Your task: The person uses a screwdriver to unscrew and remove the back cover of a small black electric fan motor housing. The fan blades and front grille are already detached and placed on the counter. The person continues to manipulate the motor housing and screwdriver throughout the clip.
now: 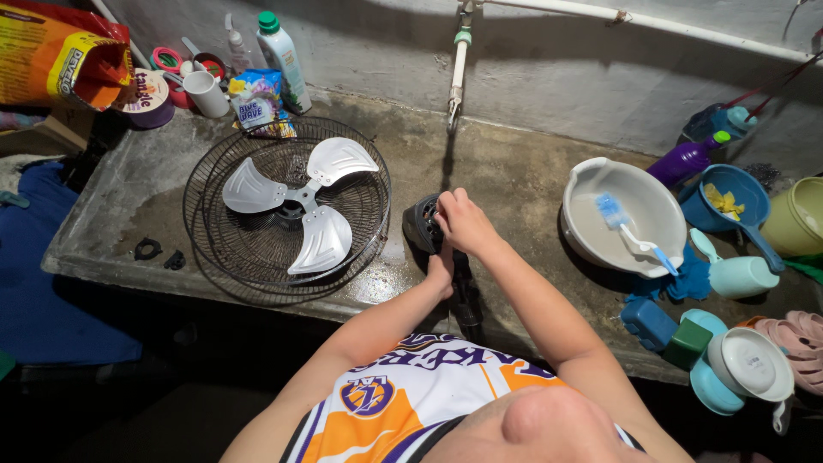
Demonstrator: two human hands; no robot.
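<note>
Head view showed my right hand (463,221) closed around the black fan motor (422,225) at frame centre, my left hand (442,267) gripping its stem (464,291) beneath. Left lay the wire grille (360,249) holding the silver fan blade (300,201).

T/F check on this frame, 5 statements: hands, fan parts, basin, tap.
1. Both hands grip the black round fan motor housing. True: right hand on top, left hand below.
2. The silver three-blade fan propeller lies inside the black wire fan guard. True.
3. The blue-headed scrub brush lies on the wire guard. False: it rests in the pale round plastic basin.
4. The purple plastic bottle stands upright by the white mug. False: it lies tilted at the far right, behind the basin.
5. The wall tap is above the wet concrete counter. True.
</note>
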